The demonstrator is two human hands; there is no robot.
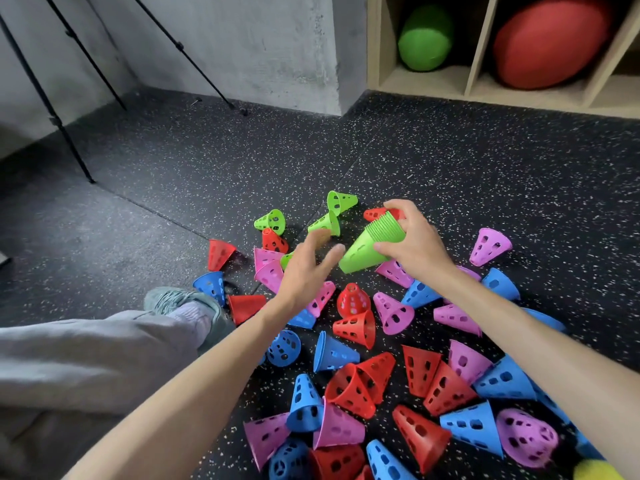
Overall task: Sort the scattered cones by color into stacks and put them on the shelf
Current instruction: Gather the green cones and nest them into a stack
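Observation:
My right hand (412, 237) grips a stack of green cones (369, 245), held tilted above the floor with its narrow end toward my left. My left hand (308, 265) hovers open just left of the stack, fingers spread, holding nothing. Three loose green cones lie beyond: one (341, 201) farthest back, one (327, 223) by my left fingertips, one (271, 221) further left. Another green cone (286, 259) peeks out beside my left hand. Red (356, 329), blue (333, 353) and pink (393, 313) perforated cones lie scattered across the floor below my arms.
A wooden shelf (474, 88) stands at the back right, holding a green roll (424, 38) and a red ball (550, 39). Black tripod legs (52, 116) stand at the left. My grey-trousered leg and shoe (187, 303) rest left of the pile. Speckled black floor (207, 161) stretches behind the cones.

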